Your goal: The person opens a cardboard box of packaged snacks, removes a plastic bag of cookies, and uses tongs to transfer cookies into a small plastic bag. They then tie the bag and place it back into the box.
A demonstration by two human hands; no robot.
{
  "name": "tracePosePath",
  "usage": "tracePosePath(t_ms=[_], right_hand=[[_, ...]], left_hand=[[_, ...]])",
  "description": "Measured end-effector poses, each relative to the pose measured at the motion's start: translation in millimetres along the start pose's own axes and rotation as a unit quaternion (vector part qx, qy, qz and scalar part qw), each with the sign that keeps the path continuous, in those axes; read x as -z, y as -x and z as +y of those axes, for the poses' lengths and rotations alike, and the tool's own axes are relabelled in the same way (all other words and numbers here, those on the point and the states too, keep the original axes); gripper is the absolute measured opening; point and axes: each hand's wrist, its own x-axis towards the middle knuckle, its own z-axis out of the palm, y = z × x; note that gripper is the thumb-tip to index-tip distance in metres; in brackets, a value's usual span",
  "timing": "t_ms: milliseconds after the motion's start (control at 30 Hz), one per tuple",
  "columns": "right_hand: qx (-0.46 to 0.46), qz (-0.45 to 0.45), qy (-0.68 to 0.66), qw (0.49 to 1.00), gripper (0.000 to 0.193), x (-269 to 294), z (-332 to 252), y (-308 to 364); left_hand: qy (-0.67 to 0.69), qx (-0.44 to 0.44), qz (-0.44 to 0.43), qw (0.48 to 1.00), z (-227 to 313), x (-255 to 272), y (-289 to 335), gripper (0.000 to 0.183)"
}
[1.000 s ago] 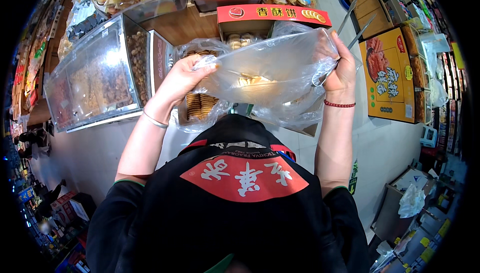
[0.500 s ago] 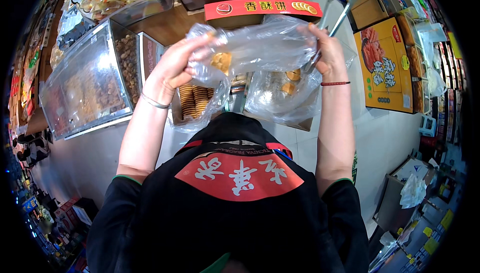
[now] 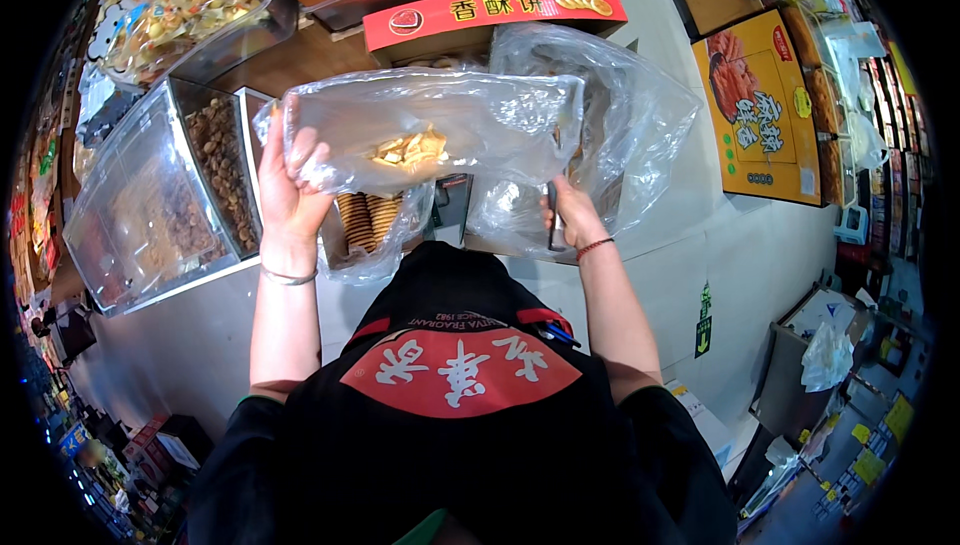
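Note:
A clear plastic bag is stretched wide in front of me, with broken golden cookie pieces lying in its lower part. My left hand holds the bag's left end, thumb and fingers closed on the film. My right hand is wrapped around the dark handle of metal tongs, beside the bag's right end; the tongs' tips are hidden by plastic. Behind that hand stands a box lined with a loose clear liner. Rows of round brown cookies fill another lined box below the bag.
At left stands a clear-lidded bin beside brown nut-like pieces. Wrapped snacks fill a tub at the far left. A red box edge runs behind the bag. On the right is a yellow carton.
The bag has come lower and opened out, showing the pieces inside. My right hand has dropped, and the tongs that pointed up now point down into the plastic. My left hand has moved left.

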Motion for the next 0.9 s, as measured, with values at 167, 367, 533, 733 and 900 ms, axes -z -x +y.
tracePosePath(t_ms=[167, 367, 533, 733, 900], right_hand=[[-0.066, 0.0, -0.216, 0.974, 0.034, -2, 20, -79], [-0.039, 0.15, -0.231, 0.961, 0.024, -2, 44, -133], [-0.018, 0.172, -0.259, 0.95, 0.023, 0, 48, -145], [0.01, 0.207, -0.206, 0.956, 0.018, 1, 52, -140], [0.02, 0.203, -0.209, 0.956, 0.017, -3, 49, -132]], left_hand=[[-0.119, 0.006, 0.09, 0.989, -28, -14, -11, 0.036], [-0.112, -0.083, 0.161, 0.977, -39, -20, -35, 0.033], [-0.131, -0.076, 0.168, 0.974, -41, -8, -34, 0.032], [-0.136, -0.071, 0.188, 0.97, -49, -11, -38, 0.033], [-0.15, -0.059, 0.189, 0.969, -50, -11, -41, 0.032]])
